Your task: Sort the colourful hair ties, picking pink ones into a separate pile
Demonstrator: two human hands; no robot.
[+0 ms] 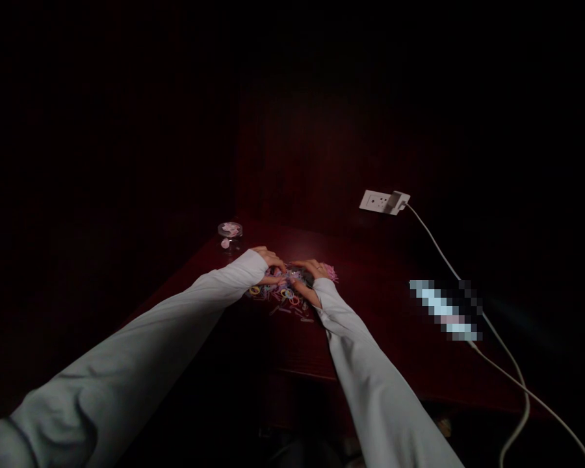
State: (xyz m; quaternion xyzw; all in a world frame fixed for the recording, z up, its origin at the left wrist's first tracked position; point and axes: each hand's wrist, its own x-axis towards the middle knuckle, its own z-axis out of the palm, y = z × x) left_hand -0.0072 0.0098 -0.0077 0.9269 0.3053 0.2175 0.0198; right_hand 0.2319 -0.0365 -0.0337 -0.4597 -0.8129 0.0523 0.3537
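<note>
A loose heap of small, colourful elastic hair ties (286,294) lies on the dark red table, with several single bands scattered along its near side. My left hand (270,262) reaches into the heap from the left, its fingers curved and its thumb apart from them. From the right, my right hand (312,272) arches over the same heap, thumb and fingers spread. The fingertips of both hands face each other across purplish pieces in the middle. A bunch of pink strips (330,272) shows just beyond my right hand. What lies under the palms is hidden.
A clear round jar (230,235) with pink pieces stands at the back left of the table (380,312). A wall socket (377,201) with a plugged-in charger is behind. At right lies a blurred-out bright device (443,311) with a white cable (521,383). Surroundings are very dark.
</note>
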